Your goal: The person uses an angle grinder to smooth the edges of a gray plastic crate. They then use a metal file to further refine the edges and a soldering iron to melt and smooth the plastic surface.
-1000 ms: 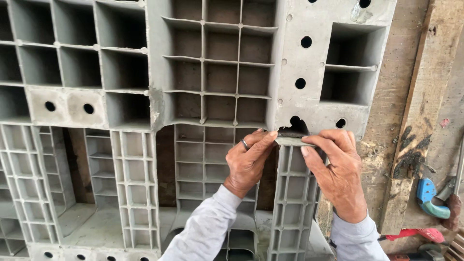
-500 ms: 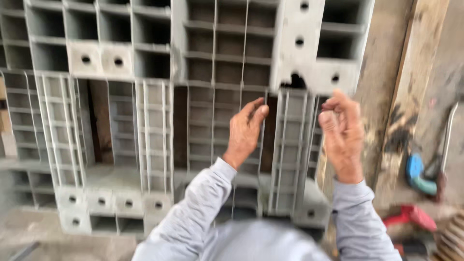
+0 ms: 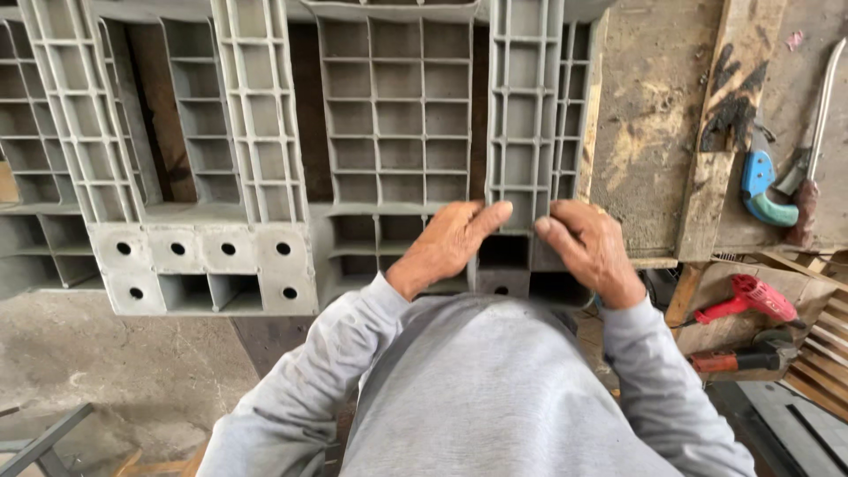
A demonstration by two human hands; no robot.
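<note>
Both hands on grey plastic pallet (image 3: 397,132), ribbed runner (image 3: 523,115) at 12 o'clock.
Left hand (image 3: 446,243) and right hand (image 3: 587,247) pinch its lower end, fingers curled, probably steadying it.

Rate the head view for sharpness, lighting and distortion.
Head view: sharp, with no motion blur on the left hand, right hand or grey plastic pallet; soft, even daylight with no glare; deep shadow only in the pallet's cells; wide-angle lens bows the ribs outward towards the frame edges.

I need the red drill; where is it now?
The red drill lies at the right edge of the head view, below the saws and beside the right hand.
</note>
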